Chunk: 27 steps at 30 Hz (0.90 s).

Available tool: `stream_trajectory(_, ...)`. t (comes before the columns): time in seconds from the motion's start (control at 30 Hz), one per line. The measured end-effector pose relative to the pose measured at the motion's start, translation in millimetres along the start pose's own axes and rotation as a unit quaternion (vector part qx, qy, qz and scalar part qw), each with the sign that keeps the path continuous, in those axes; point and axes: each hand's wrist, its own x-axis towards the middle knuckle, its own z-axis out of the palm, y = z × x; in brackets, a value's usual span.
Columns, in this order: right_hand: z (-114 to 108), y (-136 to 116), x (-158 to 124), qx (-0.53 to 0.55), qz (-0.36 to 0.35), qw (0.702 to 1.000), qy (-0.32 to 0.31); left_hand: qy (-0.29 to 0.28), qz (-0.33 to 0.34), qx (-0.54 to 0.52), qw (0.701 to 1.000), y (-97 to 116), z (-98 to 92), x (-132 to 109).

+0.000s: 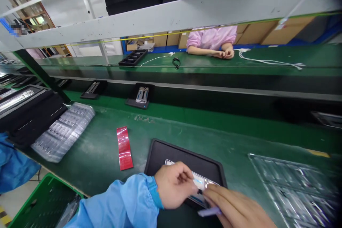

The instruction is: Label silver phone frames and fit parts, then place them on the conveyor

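In front of me a flat phone frame (198, 182) with metal edges and pale and blue patches lies in a black tray (184, 153). My left hand (175, 185), in a blue sleeve, is over the frame with thumb and fingertips pinched together; whatever is between them is too small to make out. From the right, my right hand (235, 205) reaches over the frame's other end, its fingertips close to the left ones. A thin purple stick-like tool (210, 212) sticks out beneath its fingers. A small black piece (199, 191) shows between the two hands. Both hands hide much of the frame.
A red strip (124, 148) lies left of the tray. Clear plastic blister trays (296, 185) are at right, more (66, 131) at left. Beyond, black trays (140, 95) with phone frames stand on a lower green strip. A person in pink (212, 39) sits across; a green crate (45, 203) is lower left.
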Motion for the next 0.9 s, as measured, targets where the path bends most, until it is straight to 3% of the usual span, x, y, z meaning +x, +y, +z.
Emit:
stream_trajectory(0.1, 13, 8, 10, -0.037, 0.020, 0.999, -0.017, 0.068, 0.113, 0.228, 0.965, -2, -16.0, 10)
stream_trajectory(0.23, 38, 18, 12, -0.057, 0.019, 0.997, -0.045, 0.075, 0.163, 0.346, 0.921, -22, -27.5, 18)
stream_trajectory(0.37, 51, 25, 5, -0.050, 0.016, 0.997, -0.063, 0.050, 0.164, 0.374, 0.911, -36, -26.2, 19)
stream_trajectory(0.6, 54, 26, 2, -0.055, 0.011, 0.995, -0.088, 0.020, 0.150, 0.374, 0.915, -34, -27.9, 19)
stream_trajectory(0.9, 63, 25, 2, -0.002, 0.086, 0.994, -0.073, 0.023, 0.145, 0.381, 0.913, -33, -27.1, 19)
